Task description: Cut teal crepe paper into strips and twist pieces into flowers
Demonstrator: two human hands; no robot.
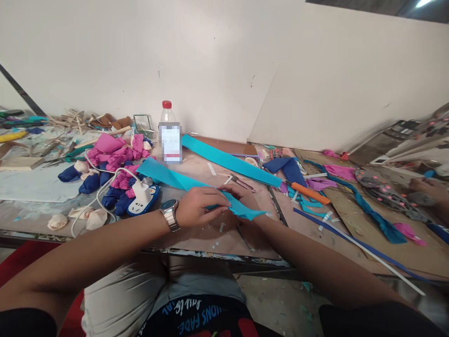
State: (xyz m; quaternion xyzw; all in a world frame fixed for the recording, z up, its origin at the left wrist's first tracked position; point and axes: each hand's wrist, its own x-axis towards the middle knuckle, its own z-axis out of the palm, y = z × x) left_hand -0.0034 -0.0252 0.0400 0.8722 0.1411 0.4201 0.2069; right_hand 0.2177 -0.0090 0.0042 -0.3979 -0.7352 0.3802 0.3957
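My left hand (pixel 201 206), with a metal watch (pixel 169 211) on its wrist, is closed with its fingertips pinching a turquoise strip (pixel 164 173) that looks like crepe paper or thin cloth. My right hand (pixel 242 194) is closed on the same strip just beyond the left fingertips. From there the strip's loose, pointed end (pixel 247 213) drapes over my right wrist, while its long part runs back to the left across the table. A second turquoise strip (pixel 228 161) lies flat behind both hands. Some of my right fingers are hidden by the strip and my left hand.
To the left stand a red-capped bottle (pixel 168 112), a power strip (pixel 142 201) with a white cable, and pink and navy bundles (pixel 115 157). An orange-handled cutter (pixel 308 193), scraps and a teal braid (pixel 372 210) lie right. Another person's hand (pixel 428 189) is at the far right.
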